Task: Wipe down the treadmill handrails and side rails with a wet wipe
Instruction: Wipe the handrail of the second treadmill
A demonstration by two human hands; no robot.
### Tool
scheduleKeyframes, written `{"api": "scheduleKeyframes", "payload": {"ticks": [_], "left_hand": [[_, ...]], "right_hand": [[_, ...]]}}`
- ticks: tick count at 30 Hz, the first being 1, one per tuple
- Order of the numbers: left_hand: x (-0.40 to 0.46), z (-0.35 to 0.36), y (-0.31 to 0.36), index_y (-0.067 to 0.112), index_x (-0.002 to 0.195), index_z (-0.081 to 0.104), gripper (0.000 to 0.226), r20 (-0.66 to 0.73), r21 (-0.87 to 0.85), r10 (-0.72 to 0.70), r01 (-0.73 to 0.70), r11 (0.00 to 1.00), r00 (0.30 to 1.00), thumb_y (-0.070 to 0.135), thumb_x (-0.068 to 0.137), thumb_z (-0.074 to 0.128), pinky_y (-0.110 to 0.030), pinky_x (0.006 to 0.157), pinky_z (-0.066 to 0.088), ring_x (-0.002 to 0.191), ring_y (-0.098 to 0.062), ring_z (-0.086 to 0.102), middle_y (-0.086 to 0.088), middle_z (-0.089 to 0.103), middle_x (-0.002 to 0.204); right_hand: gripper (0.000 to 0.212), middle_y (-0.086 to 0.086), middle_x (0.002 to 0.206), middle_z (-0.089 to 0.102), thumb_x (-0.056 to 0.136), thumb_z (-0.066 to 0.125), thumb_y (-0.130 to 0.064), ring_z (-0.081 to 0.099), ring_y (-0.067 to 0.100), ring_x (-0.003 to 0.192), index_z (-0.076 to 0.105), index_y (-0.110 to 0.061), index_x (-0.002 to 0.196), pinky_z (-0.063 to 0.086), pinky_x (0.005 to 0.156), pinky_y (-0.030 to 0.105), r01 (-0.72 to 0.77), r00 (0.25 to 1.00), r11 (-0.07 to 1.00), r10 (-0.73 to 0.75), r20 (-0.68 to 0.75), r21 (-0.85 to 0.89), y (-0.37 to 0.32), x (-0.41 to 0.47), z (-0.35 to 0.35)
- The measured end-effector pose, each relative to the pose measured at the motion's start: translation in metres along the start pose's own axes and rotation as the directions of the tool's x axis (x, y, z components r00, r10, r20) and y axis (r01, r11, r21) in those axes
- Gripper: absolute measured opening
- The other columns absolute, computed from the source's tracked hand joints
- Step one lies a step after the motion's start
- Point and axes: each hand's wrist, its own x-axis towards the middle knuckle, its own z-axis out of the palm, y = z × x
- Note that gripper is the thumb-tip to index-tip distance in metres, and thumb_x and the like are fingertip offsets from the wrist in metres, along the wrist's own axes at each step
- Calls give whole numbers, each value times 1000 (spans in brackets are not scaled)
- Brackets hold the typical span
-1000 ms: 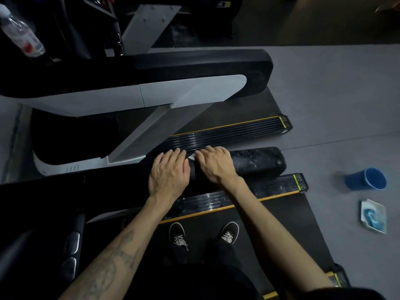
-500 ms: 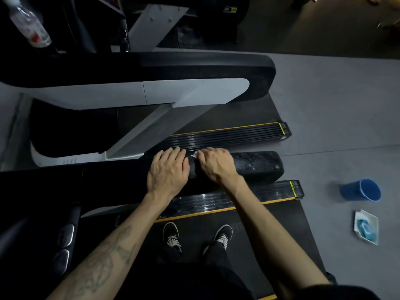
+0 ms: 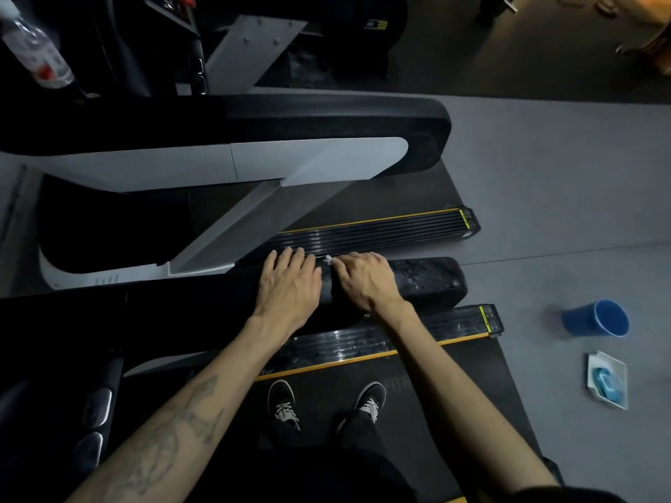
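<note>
Both hands on the black handrail (image 3: 417, 281), right hand (image 3: 366, 281) over a white wipe (image 3: 328, 259), left hand (image 3: 288, 285) flat.

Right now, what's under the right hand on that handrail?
A bit of white wipe pokes out past the fingertips of the right hand on the black handrail. The rest is covered by the hand. The left hand rests flat beside it.

You stood in a dim gym on a grey floor (image 3: 544, 168) with a faint seam running across it. A second treadmill (image 3: 254, 139) sat just beyond yours, black top, pale grey side panel. A blue cup (image 3: 595, 318) lay tipped on its side on the floor at right, with a white packet (image 3: 607, 380) holding something blue near it. A clear water bottle (image 3: 34, 49) showed at the top left corner. A warm orange patch lit the top right corner.
</note>
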Motion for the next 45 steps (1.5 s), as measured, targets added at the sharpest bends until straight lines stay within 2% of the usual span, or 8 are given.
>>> {"api": "scheduleKeyframes", "payload": {"ticks": [3, 8, 14, 19, 25, 31, 38, 45], "left_hand": [[-1, 3, 8, 10, 133, 65, 63, 2, -35, 1, -1, 999, 1000, 41, 104, 18, -51, 116, 36, 132, -30, 57, -10, 66, 137], [-3, 2, 11, 9, 129, 68, 57, -42, -57, -12, 10, 998, 999, 37, 104, 25, -50, 111, 44, 124, -29, 63, -10, 70, 129], [-3, 4, 11, 11, 129, 69, 57, -19, -58, -16, 14, 998, 1000, 38, 104, 25, -48, 109, 44, 124, -27, 63, -8, 70, 130], [-5, 3, 10, 8, 128, 69, 54, -56, -50, 3, -6, 999, 998, 36, 104, 29, -48, 107, 46, 122, -28, 64, -10, 70, 128], [-5, 2, 12, 8, 129, 68, 56, -51, -42, -18, 16, 999, 999, 36, 104, 27, -49, 107, 46, 123, -29, 63, -13, 70, 129], [-7, 4, 11, 9, 134, 65, 56, -35, -32, -9, 8, 999, 999, 37, 104, 26, -47, 111, 43, 128, -27, 60, -12, 67, 134], [-5, 4, 13, 9, 134, 65, 55, -41, -38, -9, 7, 999, 999, 37, 105, 27, -49, 110, 43, 126, -29, 62, -12, 68, 132], [-7, 4, 12, 10, 135, 64, 57, -20, -23, 3, -4, 1000, 1000, 39, 105, 25, -48, 111, 44, 127, -29, 61, -12, 67, 135]], "right_hand": [[79, 2, 112, 73, 95, 1, -52, 66, 25, 108, 72, -23, 113, 42, 100, 39, -40, 998, 999, 41, -45, 34, 16, -4, -1], [48, 11, 123, 69, 105, 29, -29, 61, 30, 119, 67, -9, 124, 43, 107, 46, -28, 964, 985, 72, -257, 172, 4, -36, 14], [72, 5, 140, 63, 100, 9, -45, 49, 21, 138, 62, -14, 137, 19, 122, 38, -10, 996, 976, 30, -88, 216, -6, -22, 5], [71, 7, 157, 46, 103, 6, -46, 34, 21, 150, 48, -16, 151, 11, 125, 36, -87, 989, 984, 104, -108, 155, 11, -37, 14], [61, 11, 167, 21, 108, 17, -41, 14, 24, 156, 32, -10, 158, 6, 127, 41, -136, 955, 957, 195, -223, 257, -23, -62, 35], [61, 9, 167, 26, 110, 14, -42, 16, 21, 157, 32, -12, 159, 15, 126, 44, -49, 978, 984, 82, -191, 173, 1, -52, 32], [65, 12, 170, 14, 110, 10, -45, 10, 26, 158, 24, -6, 161, 8, 128, 45, -177, 931, 940, 256, -260, 293, -24, -83, 48], [65, 6, 170, 14, 110, 8, -48, 8, 19, 158, 22, -11, 162, 5, 128, 41, -42, 966, 978, 92, -241, 204, -1, -68, 40]]}}
